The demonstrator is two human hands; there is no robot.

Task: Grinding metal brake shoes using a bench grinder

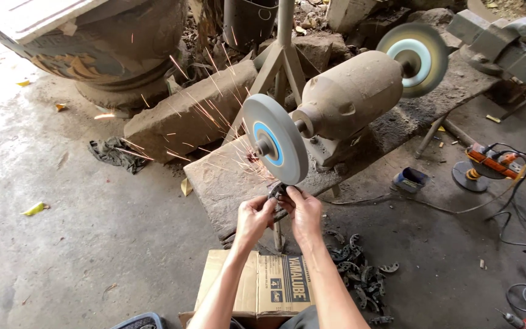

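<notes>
Both my hands hold a small dark metal part (pixel 277 189) up against the lower rim of a spinning grey grinding wheel (pixel 273 138) with a blue centre. My left hand (pixel 254 217) grips the part from the left, my right hand (pixel 302 210) from the right with the thumb on top. Orange sparks (pixel 199 116) fly up and to the left from the contact point. The wheel sits on a dusty bench grinder motor (pixel 347 96), whose second wheel (pixel 414 59) spins at the far end.
The grinder stands on a worn metal bench (pixel 226 183). A pile of dark curved metal parts (pixel 360 274) lies on the concrete floor at right, a cardboard box (pixel 263 286) under my arms. An angle grinder (pixel 488 164) and cables lie at right, a stone block (pixel 184 119) behind.
</notes>
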